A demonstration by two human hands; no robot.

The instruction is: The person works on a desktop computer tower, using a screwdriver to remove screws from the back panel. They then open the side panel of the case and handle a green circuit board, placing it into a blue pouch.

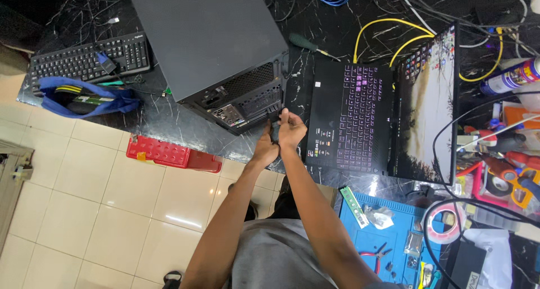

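black keyboard [90, 57] and blue pouch [84, 97] far left on the dark surface [169, 120] | black computer case [216, 47] lying mid-surface, rear panel facing near | left hand [265, 149] and right hand [291, 128] together, pinched on a small dark part at the case's rear corner | open laptop [360, 117] just right | blue mat [388, 238] near right

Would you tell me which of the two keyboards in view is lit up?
The laptop's keyboard, right of the hands, glows purple. The separate black keyboard, far left on the dark table beside the blue bag, is unlit.
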